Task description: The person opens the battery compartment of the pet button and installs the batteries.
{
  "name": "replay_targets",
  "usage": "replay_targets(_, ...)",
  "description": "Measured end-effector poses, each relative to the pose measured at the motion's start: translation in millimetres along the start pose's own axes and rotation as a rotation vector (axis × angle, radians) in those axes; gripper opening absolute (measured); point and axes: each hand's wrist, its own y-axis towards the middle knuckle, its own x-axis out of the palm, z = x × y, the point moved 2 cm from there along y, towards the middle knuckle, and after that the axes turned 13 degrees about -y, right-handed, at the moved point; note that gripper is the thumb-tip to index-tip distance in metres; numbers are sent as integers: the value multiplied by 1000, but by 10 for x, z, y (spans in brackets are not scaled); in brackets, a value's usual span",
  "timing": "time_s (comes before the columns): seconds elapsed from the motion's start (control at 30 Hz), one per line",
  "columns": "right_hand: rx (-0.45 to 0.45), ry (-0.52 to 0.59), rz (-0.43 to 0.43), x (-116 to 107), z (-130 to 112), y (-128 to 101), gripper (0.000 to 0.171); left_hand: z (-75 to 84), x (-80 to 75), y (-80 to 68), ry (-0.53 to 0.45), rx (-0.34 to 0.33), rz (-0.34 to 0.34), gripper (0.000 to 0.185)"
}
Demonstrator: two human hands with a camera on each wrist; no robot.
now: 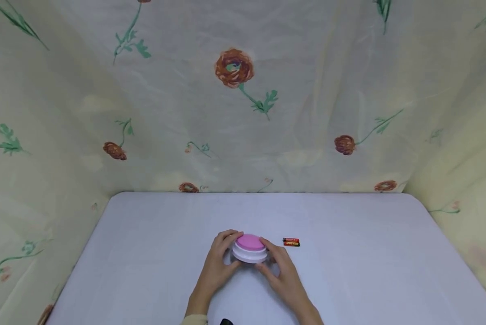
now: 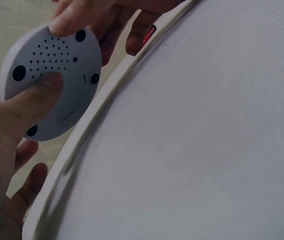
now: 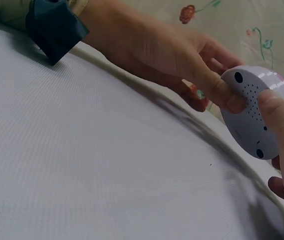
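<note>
Both hands meet at the near middle of the white table (image 1: 348,271), and between them they hold a round push-button device (image 1: 250,248) with a pink dome on a white base. From the head view the left hand (image 1: 218,264) curls around the device's left side, fingers over the far edge, while the right hand (image 1: 281,271) wraps the right side with its fingers bent along the rim. The wrist views show the device lifted and tilted off the tabletop, its flat underside (image 2: 52,82) turned toward the person: a pale disc with a cluster of small speaker holes, dark round feet near the edge and a faint seam. The left thumb (image 2: 29,102) presses flat on that underside, and in the right wrist view a right fingertip (image 3: 276,110) lies on it as well, beside the left thumb tip. Just to the right of the device, apart from it, two small batteries (image 1: 291,242) lie side by side on the table, red and black with yellow markings; their print is too small to read. No writing can be made out on the device either. Behind and on both sides hangs a pale cloth (image 1: 235,113) printed with brown flowers and green stems. A dark band (image 3: 54,27) sits on the left wrist below a light sleeve.
</note>
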Motion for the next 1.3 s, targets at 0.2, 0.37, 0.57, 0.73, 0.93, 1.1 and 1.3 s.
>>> replay_targets(0.2,15,11,14,28,-17,-14,66,13,2,-28,-11,12,26,76)
replay_targets(0.37,14,0,30,11,-19,-5,64,37,18,-24,-50,54,18,78)
replay_targets(0.57,-20,-13,55,3,-17,-7,61,22,42,-34,-87,84,-12,78)
replay_targets(0.73,-34,-13,52,21,-14,4,59,1,36,-45,-81,79,12,75)
replay_targets(0.93,-46,14,30,18,-12,42,58,-11,30,-32,-92,76,34,66)
replay_targets(1.1,-65,58,44,-9,-27,95,60,-9,31,-20,-122,22,41,56)
replay_targets(1.3,-165,120,119,-89,-138,104,68,-27,30,-41,-165,-82,68,54)
